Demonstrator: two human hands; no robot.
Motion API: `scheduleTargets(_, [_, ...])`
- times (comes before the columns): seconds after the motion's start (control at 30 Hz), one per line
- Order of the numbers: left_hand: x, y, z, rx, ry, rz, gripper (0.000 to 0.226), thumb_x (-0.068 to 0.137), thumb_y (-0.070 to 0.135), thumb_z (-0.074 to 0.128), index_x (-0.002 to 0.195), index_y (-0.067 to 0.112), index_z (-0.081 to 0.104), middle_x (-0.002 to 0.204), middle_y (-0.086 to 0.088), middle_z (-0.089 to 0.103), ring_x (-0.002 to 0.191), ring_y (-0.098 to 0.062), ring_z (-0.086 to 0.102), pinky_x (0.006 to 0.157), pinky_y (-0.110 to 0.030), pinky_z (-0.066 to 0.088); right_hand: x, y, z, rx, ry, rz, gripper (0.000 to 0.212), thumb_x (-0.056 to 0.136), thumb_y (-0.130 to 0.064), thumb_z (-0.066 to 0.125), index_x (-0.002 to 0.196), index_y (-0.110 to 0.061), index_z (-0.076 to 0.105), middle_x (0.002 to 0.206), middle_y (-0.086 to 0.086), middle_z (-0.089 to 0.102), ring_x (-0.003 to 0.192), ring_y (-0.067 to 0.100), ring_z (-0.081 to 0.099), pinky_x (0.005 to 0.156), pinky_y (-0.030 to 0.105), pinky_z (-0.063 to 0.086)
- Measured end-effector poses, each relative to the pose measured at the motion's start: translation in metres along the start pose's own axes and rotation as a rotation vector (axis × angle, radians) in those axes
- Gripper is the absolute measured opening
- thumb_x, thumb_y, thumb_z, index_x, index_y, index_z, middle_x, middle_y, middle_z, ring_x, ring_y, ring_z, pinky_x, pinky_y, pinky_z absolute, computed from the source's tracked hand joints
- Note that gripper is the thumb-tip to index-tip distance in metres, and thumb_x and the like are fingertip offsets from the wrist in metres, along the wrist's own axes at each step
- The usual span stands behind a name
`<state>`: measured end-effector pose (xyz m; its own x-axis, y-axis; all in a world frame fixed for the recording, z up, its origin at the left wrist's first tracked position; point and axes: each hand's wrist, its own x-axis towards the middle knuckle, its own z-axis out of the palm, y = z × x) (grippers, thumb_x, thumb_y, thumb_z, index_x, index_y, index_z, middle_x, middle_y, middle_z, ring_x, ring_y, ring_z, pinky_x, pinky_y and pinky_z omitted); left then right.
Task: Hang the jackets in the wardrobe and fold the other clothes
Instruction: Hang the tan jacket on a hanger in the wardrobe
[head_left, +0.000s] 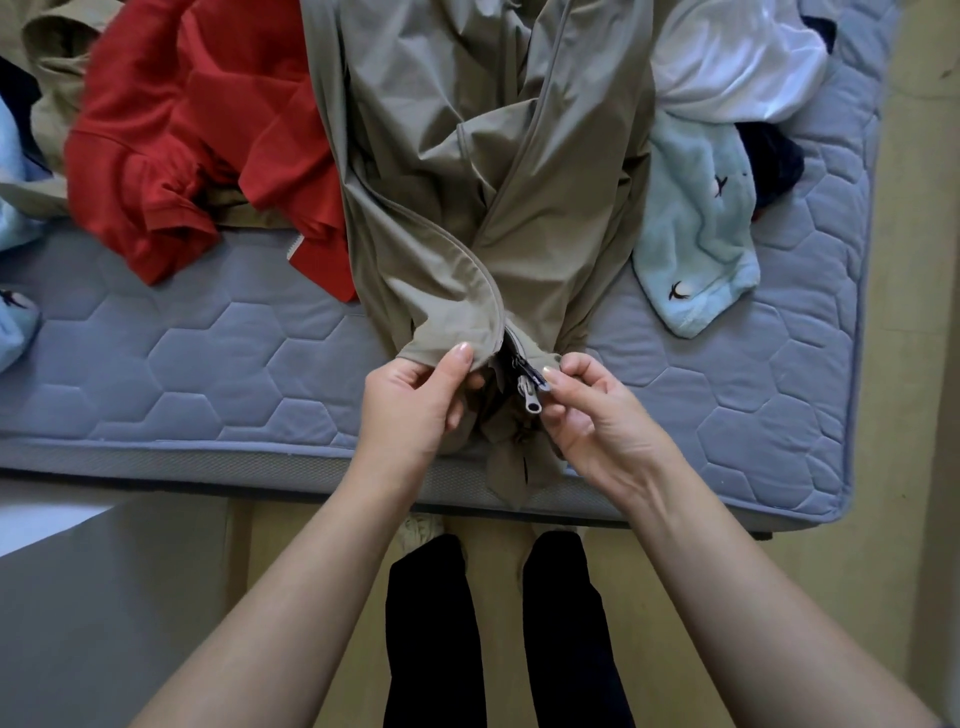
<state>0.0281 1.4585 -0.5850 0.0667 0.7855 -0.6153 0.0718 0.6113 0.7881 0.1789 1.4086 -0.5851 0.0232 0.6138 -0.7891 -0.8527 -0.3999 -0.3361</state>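
A beige zip jacket (441, 156) lies lengthwise on the grey-blue quilted mattress (208, 364), its hem at the near edge. My left hand (415, 400) pinches the left front panel at the hem. My right hand (587, 410) pinches the right hem corner beside the dark zip and its grey slider (527, 395). The zip is open above the slider. A red garment (208, 135) is heaped left of the jacket. A light blue garment (696, 234) with small dark bird marks lies to its right.
A white garment (737, 62) and a dark navy one (769, 161) sit at the far right. More beige and pale blue clothes (21, 171) crowd the left edge. A white surface (78, 597) stands at lower left. My dark-trousered legs (498, 623) stand on the tan floor.
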Motion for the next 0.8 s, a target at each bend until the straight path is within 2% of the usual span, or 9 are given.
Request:
scheduleTargets(0.1, [-0.004, 0.010, 0.010, -0.041, -0.009, 0.042, 0.026, 0.086, 0.017, 0.068, 0.061, 0.020, 0.072, 0.067, -0.024, 0.056, 0.037, -0.006, 0.037, 0.039, -0.016, 0.031, -0.010, 0.005, 0.005, 0.080, -0.042, -0.021, 0.022, 0.070, 0.001, 0.060, 0.069, -0.015, 0.046, 0.070, 0.003, 0.057, 0.056, 0.007, 0.057, 0.048, 0.013, 0.044])
scheduleTargets(0.2, [-0.010, 0.020, 0.018, -0.080, -0.032, 0.119, 0.020, 0.083, 0.010, 0.070, 0.067, 0.020, 0.074, 0.069, -0.024, 0.057, 0.040, -0.005, 0.041, 0.042, -0.016, 0.036, -0.017, 0.012, 0.012, 0.165, -0.061, -0.032, 0.025, 0.072, 0.002, 0.057, 0.064, -0.018, 0.044, 0.068, 0.002, 0.058, 0.056, 0.007, 0.057, 0.048, 0.013, 0.044])
scheduleTargets(0.27, [-0.012, 0.025, 0.021, -0.104, -0.057, 0.092, 0.019, 0.084, 0.010, 0.068, 0.070, 0.020, 0.074, 0.072, -0.021, 0.060, 0.040, -0.005, 0.045, 0.040, -0.014, 0.036, -0.020, 0.014, 0.014, 0.179, -0.071, -0.033, 0.026, 0.073, 0.000, 0.057, 0.065, -0.020, 0.042, 0.067, -0.001, 0.060, 0.057, 0.006, 0.058, 0.048, 0.013, 0.044])
scheduleTargets(0.4, [0.001, 0.025, 0.024, -0.232, -0.059, -0.260, 0.012, 0.087, 0.002, 0.059, 0.079, 0.010, 0.062, 0.075, -0.005, 0.069, 0.038, -0.002, 0.041, 0.036, -0.014, 0.029, -0.018, 0.013, 0.011, 0.167, -0.043, -0.035, 0.028, 0.073, -0.001, 0.058, 0.057, -0.022, 0.049, 0.064, -0.004, 0.059, 0.057, 0.005, 0.058, 0.049, 0.014, 0.044])
scheduleTargets(0.53, [0.022, 0.009, 0.017, -0.530, -0.041, -0.734, 0.024, 0.085, -0.003, 0.048, 0.070, 0.015, 0.041, 0.066, 0.001, 0.042, 0.037, -0.005, 0.033, 0.035, -0.014, 0.021, -0.012, 0.009, -0.001, 0.150, 0.032, -0.038, 0.027, 0.074, -0.001, 0.058, 0.064, -0.021, 0.044, 0.066, -0.005, 0.056, 0.058, 0.006, 0.055, 0.049, 0.015, 0.044])
scheduleTargets(0.6, [0.026, 0.000, 0.016, -0.593, -0.106, -0.814, 0.011, 0.080, -0.001, 0.045, 0.075, 0.008, 0.048, 0.068, -0.001, 0.044, 0.039, -0.007, 0.033, 0.037, -0.014, 0.024, -0.010, 0.009, -0.007, 0.131, 0.050, -0.032, 0.026, 0.074, -0.001, 0.059, 0.066, -0.021, 0.044, 0.067, -0.003, 0.056, 0.059, 0.006, 0.054, 0.048, 0.015, 0.044])
scheduleTargets(0.67, [0.029, -0.007, 0.017, -0.607, -0.176, -0.827, 0.019, 0.072, 0.004, 0.046, 0.086, 0.001, 0.059, 0.067, -0.002, 0.043, 0.040, -0.008, 0.031, 0.038, -0.015, 0.025, -0.008, 0.008, -0.012, 0.111, 0.062, -0.026, 0.025, 0.073, -0.001, 0.059, 0.066, -0.020, 0.044, 0.069, -0.002, 0.055, 0.059, 0.006, 0.054, 0.048, 0.015, 0.045])
scheduleTargets(0.73, [0.031, -0.011, 0.018, -0.614, -0.225, -0.827, 0.021, 0.072, 0.010, 0.049, 0.086, 0.004, 0.063, 0.062, 0.000, 0.039, 0.040, -0.008, 0.029, 0.038, -0.016, 0.022, -0.007, 0.007, -0.016, 0.097, 0.079, -0.021, 0.025, 0.073, -0.001, 0.060, 0.066, -0.020, 0.044, 0.069, -0.001, 0.055, 0.059, 0.006, 0.054, 0.048, 0.015, 0.045])
scheduleTargets(0.8, [0.032, -0.013, 0.018, -0.588, -0.272, -0.807, 0.011, 0.074, 0.017, 0.056, 0.081, 0.010, 0.060, 0.059, 0.003, 0.040, 0.039, -0.007, 0.028, 0.038, -0.016, 0.019, -0.007, 0.006, -0.020, 0.095, 0.090, -0.015, 0.025, 0.073, -0.002, 0.060, 0.065, -0.020, 0.045, 0.069, -0.001, 0.056, 0.059, 0.006, 0.055, 0.048, 0.015, 0.045])
